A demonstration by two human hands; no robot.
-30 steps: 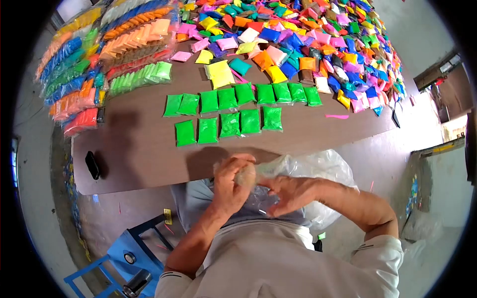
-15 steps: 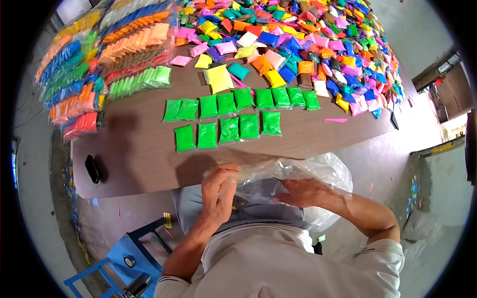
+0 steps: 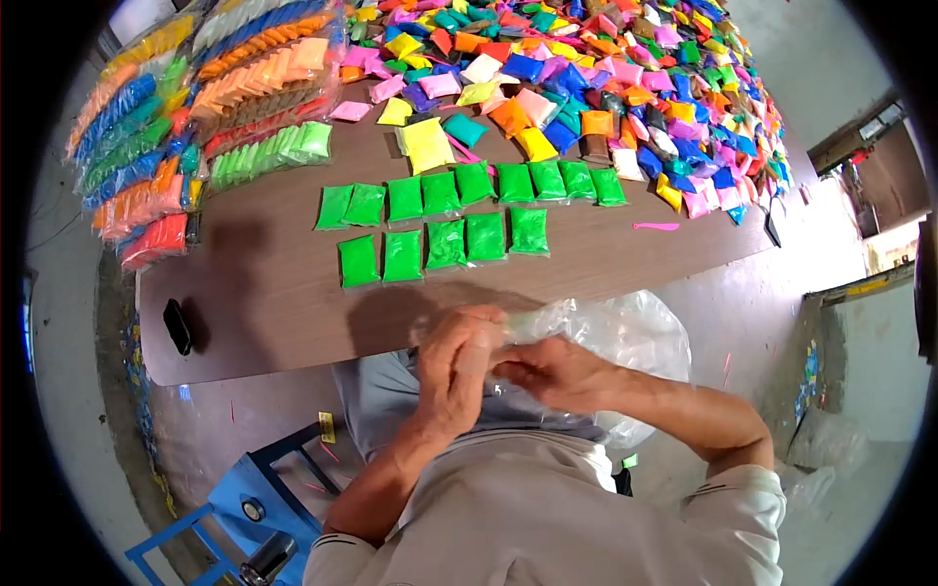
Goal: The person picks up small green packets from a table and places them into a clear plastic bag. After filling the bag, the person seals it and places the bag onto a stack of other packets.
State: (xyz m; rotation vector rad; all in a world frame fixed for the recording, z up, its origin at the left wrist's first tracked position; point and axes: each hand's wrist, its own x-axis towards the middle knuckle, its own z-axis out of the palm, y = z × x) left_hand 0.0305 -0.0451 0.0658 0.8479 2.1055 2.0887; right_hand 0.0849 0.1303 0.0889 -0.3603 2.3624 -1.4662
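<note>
A large clear plastic bag (image 3: 635,337) hangs over my lap at the table's front edge. My left hand (image 3: 456,366) is closed on the bag's gathered left end, its fingers a little blurred. Close beside it, my right hand (image 3: 557,373) has its fingers curled against the same plastic, thumb side toward the left hand. Two rows of green packets lie flat on the table beyond my hands; one green packet (image 3: 446,244) sits in the nearer row, another green packet (image 3: 438,193) in the farther row.
A heap of small packets in many colours (image 3: 625,88) covers the back right. Bagged stacks of packets (image 3: 264,98) stand at the back left. A black object (image 3: 177,327) lies near the brown table's (image 3: 264,313) left corner. Below is a blue metal frame (image 3: 269,493).
My right hand has moved left, out from inside the bag, to meet my left hand. The left hand has shifted slightly right. The packets on the table lie as before.
</note>
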